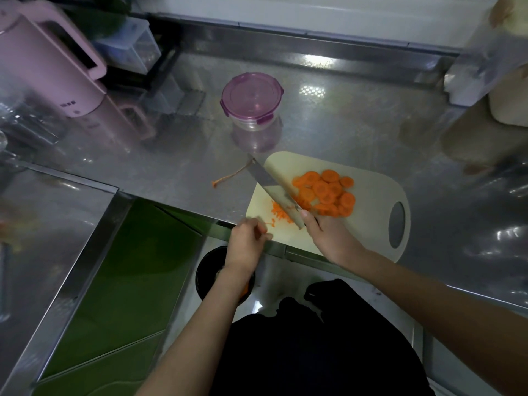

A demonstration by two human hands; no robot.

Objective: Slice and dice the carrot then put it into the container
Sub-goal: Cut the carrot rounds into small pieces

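gripping the knife [271, 187] by its handle with my right hand [328, 241], i have the blade slanted across the cutting board [371, 221], its flat side parting the carrot rounds [328, 192] on the right from the diced bits [281, 214] on the left. that keeps the cut and uncut heaps from mixing, i'd say. my left hand [248, 241] sits at the board's near left corner, fingers curled, close to the diced bits so it can steady or gather them. whether it pinches a scrap or holds nothing, i cannot tell.

the container [253, 101] stands on the tabletop [371, 124] beyond the board, well apart from the carrot, with its purple lid on, so no carrot is in it yet, and most rounds look undiced. a thin carrot tail [228, 177] lies on the tabletop just left of the knife tip.

the knife handle is buried in my right hand, and the blade covers part of both heaps. a dark bowl [211, 270] below the tabletop edge is half hidden by my left wrist, so its contents are unclear. the pink kettle [48, 67] at far left is blurred.
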